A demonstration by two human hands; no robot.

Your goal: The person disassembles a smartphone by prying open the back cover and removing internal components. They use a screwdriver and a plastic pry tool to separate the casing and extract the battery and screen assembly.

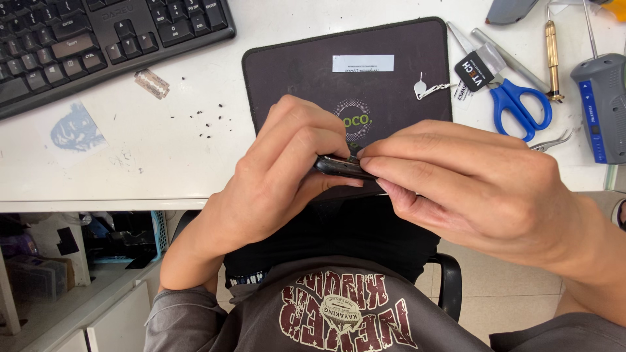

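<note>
Over the near edge of the white desk (195, 176), both hands meet on a thin dark device (340, 167), seen edge-on and held level. Left hand (280, 169) closed around its left end, thumb underneath, fingers curled over the top. Right hand (456, 189) closed on its right end, fingers laid flat along the upper face, fingertips touching those of the left hand. Most of the device is hidden by the fingers; what kind it is cannot be told.

Just behind the hands, a dark mat (293, 72) lies on the desk, with a small metal pin tool (424, 88) near its right edge. Right of the mat: blue-handled scissors (518, 101), a brass-handled tool (553, 55), a grey and blue electric screwdriver (603, 107), tweezers (554, 140). Left of the mat: scattered black specks (208, 117), a razor blade (152, 83), a black keyboard (98, 39) at the far corner.
</note>
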